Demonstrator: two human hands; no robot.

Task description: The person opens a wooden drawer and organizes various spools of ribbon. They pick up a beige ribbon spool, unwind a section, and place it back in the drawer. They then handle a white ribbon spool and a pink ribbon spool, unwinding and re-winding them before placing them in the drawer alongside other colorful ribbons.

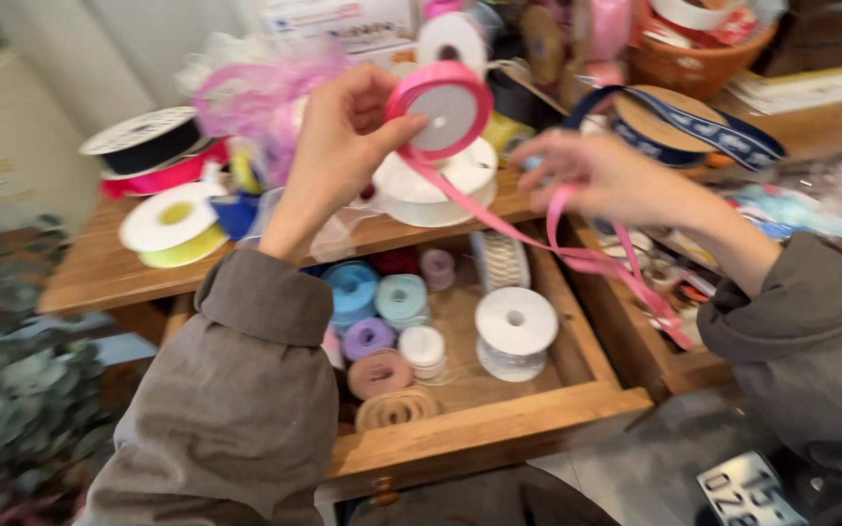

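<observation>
Our left hand (338,146) pinches a pink ribbon spool (440,105) above the wooden desk (99,268); our right hand (601,175) closes its grip on the loose pink ribbon (577,255) trailing over the open drawer (499,424). We judge steady tension keeps it unwinding without twists.

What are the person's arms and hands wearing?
Both arms wear loose, grey-brown long sleeves of soft, matte cloth, each ending in a wide folded cuff at the wrist. The left hand and the right hand are bare: no gloves, and no rings or watch that this blurry picture shows.
</observation>
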